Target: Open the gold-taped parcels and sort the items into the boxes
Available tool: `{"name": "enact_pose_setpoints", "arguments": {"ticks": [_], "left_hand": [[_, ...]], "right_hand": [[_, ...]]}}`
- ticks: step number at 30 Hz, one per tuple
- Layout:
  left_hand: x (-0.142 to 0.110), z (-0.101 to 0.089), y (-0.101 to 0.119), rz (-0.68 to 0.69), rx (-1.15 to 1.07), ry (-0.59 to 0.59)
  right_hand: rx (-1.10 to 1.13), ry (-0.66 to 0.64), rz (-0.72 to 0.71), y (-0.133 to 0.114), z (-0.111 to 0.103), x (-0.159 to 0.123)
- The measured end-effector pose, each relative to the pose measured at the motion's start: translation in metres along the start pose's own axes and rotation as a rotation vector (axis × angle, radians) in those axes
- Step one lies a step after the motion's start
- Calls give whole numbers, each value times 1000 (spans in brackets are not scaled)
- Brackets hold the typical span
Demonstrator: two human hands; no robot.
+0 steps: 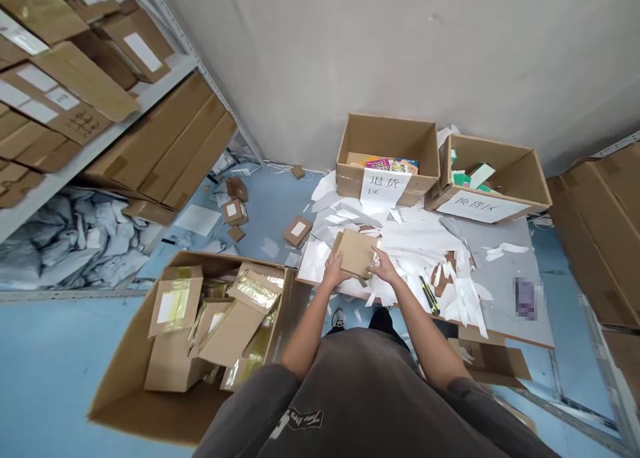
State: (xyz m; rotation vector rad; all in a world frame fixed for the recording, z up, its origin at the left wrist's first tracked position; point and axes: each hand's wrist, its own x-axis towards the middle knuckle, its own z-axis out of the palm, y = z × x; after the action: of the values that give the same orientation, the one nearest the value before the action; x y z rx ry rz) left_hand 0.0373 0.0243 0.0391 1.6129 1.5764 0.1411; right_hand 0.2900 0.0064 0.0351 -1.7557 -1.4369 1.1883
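Note:
A small brown cardboard box [357, 253] is held between my two hands over the near edge of the table. My left hand [336, 270] grips its left side, and my right hand [384, 266] grips its right side, where some shiny tape shows. Torn white paper [413, 235] is spread under and around the box. To the right of my right hand lies a yellow and black box cutter [429, 295]. What the box contains cannot be seen.
Two labelled open cartons stand at the table's back, one with colourful packs [380, 165], one with green-white boxes [480, 177]. A large open carton [115, 385] of taped boxes stands at left. Shelves [165, 78] hold more boxes. Small boxes [298, 230] lie on the floor.

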Motion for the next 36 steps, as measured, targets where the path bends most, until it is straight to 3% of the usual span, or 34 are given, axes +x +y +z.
{"name": "enact_pose_setpoints", "arguments": {"ticks": [3, 7, 12, 18, 21, 24, 28, 32, 36], "left_hand": [[3, 0, -29, 18, -94, 6], [24, 11, -44, 106, -251, 44], [34, 34, -44, 109, -287, 111], [5, 45, -28, 201, -357, 129], [-15, 34, -10, 259, -326, 170], [-33, 14, 17, 409, -212, 200], [-53, -4, 64, 628, 2, 130], [-64, -1, 109, 831, 126, 20], [-73, 18, 152, 1028, 196, -88]], "right_hand": [[-167, -12, 113, 15, 24, -15], [-274, -95, 207, 30, 40, -24], [-233, -90, 221, 46, 54, -30], [-168, 46, 187, 50, 52, -44], [-143, 103, 129, 43, 43, -53], [-68, 162, 21, 33, 30, -62], [112, 241, -64, 22, 11, -81], [225, 327, 14, 19, -12, -112], [314, 498, 9, 25, -39, -156]]}}
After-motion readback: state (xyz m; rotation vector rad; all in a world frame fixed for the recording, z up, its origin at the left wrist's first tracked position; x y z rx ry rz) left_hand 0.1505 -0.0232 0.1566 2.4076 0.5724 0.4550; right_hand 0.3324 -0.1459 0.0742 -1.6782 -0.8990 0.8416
